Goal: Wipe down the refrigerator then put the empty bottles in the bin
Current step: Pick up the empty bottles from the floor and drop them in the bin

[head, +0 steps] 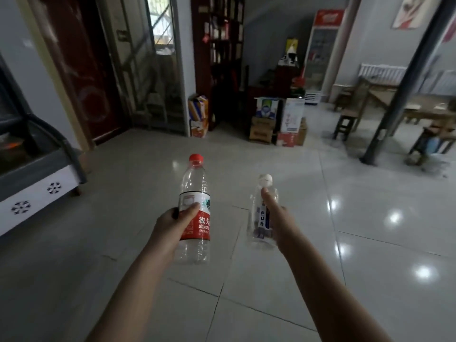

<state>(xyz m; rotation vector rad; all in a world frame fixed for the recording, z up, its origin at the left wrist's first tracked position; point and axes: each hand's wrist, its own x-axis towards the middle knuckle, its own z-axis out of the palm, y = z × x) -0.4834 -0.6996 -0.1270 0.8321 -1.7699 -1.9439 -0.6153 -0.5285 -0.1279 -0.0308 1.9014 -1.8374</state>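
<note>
My left hand (172,222) grips an empty clear bottle with a red cap and a red-and-white label (195,193), held upright over the tiled floor. My right hand (278,215) holds a smaller clear bottle with a white cap and a narrow blue-and-white label (259,218), also upright, my thumb pressed along its side. Both arms reach forward at about waist height. A tall glass-door drinks refrigerator (320,58) with a red top stands against the far wall. No bin is visible.
A chest display freezer (37,174) with a curved glass lid stands at the left. Stacked cardboard boxes (276,122) sit ahead beside a dark shelf unit (217,45). A dark pillar (404,82), wooden tables and stools (345,122) stand at the right. Glossy tiled floor (345,230) stretches ahead.
</note>
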